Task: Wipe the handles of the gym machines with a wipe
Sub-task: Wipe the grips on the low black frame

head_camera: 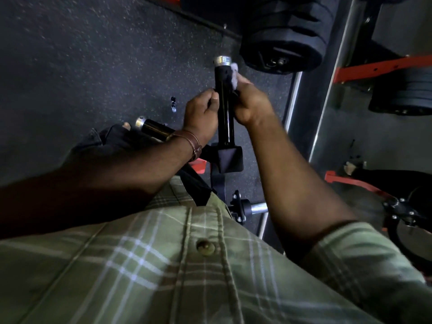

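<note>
Handle (224, 99) of the gym machine, black with a silver end cap, stands upright between both hands above the speckled floor (93, 54). Left hand (203, 115) curls around its left side, seemingly to steady it. Right hand (250, 102) presses a white wipe (234, 74) against its right side. No containers show.

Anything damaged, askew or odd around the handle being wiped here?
Nothing stands out. The left hand steadies the black handle while the right hand presses a white wipe against it near the silver end cap. The second handle looks intact.
</note>
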A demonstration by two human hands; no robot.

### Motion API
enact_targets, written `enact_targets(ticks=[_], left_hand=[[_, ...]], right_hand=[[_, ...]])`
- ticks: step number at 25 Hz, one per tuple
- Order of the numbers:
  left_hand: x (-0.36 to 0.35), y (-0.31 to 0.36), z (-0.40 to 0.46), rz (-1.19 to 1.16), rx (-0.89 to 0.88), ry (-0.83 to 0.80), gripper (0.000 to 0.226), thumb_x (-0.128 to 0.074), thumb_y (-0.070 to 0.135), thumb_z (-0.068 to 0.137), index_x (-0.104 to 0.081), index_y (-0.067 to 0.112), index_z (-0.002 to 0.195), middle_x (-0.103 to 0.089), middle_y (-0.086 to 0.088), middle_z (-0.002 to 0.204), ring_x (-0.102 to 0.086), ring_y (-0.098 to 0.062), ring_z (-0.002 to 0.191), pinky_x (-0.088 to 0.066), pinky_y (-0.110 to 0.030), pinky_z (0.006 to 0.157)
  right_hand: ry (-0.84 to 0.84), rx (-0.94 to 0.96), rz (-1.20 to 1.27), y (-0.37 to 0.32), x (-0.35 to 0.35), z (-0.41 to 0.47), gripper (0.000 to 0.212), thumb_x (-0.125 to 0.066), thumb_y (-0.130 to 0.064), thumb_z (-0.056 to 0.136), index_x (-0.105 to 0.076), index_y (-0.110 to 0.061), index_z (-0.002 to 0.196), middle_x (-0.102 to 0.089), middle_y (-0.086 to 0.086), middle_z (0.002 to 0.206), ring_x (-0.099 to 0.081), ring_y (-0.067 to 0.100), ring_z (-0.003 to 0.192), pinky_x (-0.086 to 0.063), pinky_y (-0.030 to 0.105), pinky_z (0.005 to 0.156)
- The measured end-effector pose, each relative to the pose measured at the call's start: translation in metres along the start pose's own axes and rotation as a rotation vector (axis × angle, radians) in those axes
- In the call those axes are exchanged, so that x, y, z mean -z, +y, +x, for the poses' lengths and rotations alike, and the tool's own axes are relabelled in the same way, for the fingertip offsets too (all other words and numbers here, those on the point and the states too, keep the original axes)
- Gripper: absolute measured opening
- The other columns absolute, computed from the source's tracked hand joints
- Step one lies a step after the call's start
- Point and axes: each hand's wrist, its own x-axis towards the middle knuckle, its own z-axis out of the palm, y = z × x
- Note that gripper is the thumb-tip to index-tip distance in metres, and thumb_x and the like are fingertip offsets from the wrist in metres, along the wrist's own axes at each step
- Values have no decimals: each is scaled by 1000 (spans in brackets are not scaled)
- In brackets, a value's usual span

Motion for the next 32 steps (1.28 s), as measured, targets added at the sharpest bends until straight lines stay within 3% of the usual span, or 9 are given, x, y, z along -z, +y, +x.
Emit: enact_targets(ticks=[2, 5, 11, 14, 16, 20, 23, 27, 32], left_hand=[[-1, -2, 0, 57, -36, 34, 31, -44, 22, 96, -66, 2, 102, -63, -12, 96, -56, -16, 86, -44, -29, 75], [0, 0, -4, 96, -37, 58, 33, -49, 15, 98, -58, 1, 126, -56, -14, 118, -51, -17, 102, -39, -22, 83], [1, -2, 4, 29, -5, 64, 36, -48, 13, 97, -54, 2, 132, -53, -13, 129, -49, -13, 110, -43, -22, 95], [2, -1, 2, 13, 59, 73, 36, -48, 7, 101, -53, 4, 137, -50, -8, 125, -48, -12, 106, -35, 0, 84], [3, -3, 4, 0, 53, 33, 38, -47, 10, 100, -53, 6, 138, -53, -9, 131, -51, -14, 110, -39, -9, 91], [3, -6, 7, -86, 99, -48, 35, -46, 12, 98, -60, 10, 130, -65, -5, 116, -57, -7, 94, -45, -11, 79], [-1, -11, 5, -248, 122, -96, 26, -45, 18, 93, -67, 11, 105, -65, 1, 88, -54, -5, 74, -43, -23, 69], [-3, -15, 9, -309, 168, -95, 24, -46, 20, 94, -67, 10, 100, -61, -2, 82, -50, -11, 70, -40, -29, 67], [1, -11, 7, -389, 150, -96, 29, -46, 5, 99, -70, 21, 103, -65, 14, 76, -54, 3, 67, -42, -17, 63]], right_hand=[[-39, -152, 101, 5, 3, 10, 26, -45, -14, 105, -66, -16, 91, -67, 1, 64, -64, 13, 56, -57, 25, 58], [-72, -167, -79, 28, 34, -6, 30, -39, -9, 106, -63, -14, 89, -67, 1, 66, -64, 12, 57, -57, 25, 59], [-118, -184, -134, 18, 20, 26, 39, -40, -1, 100, -75, -11, 89, -63, 13, 85, -61, 23, 76, -54, 37, 79], [-145, -157, -238, 28, 45, 6, 27, -42, 3, 100, -67, -6, 97, -70, 11, 78, -68, 17, 66, -61, 30, 63], [-142, -112, -199, 23, 44, -1, 22, -47, 6, 97, -66, -1, 104, -71, 14, 83, -69, 19, 70, -62, 31, 69], [101, 260, -160, 9, 5, 2, 12, -63, -2, 94, -73, 2, 100, -73, 17, 87, -70, 22, 73, -60, 36, 74], [162, 719, -587, 27, 21, -28, 13, -73, -12, 90, -78, -3, 99, -75, 11, 85, -70, 22, 76, -60, 39, 73], [281, 1149, -1068, 17, 6, -28, 13, -78, -24, 85, -80, -12, 89, -60, 3, 71, -53, 10, 61, -40, 16, 56], [209, 1154, -1313, 10, -2, -21, 20, -70, -31, 91, -78, -12, 92, -64, 3, 85, -58, 13, 69, -43, 24, 57]])
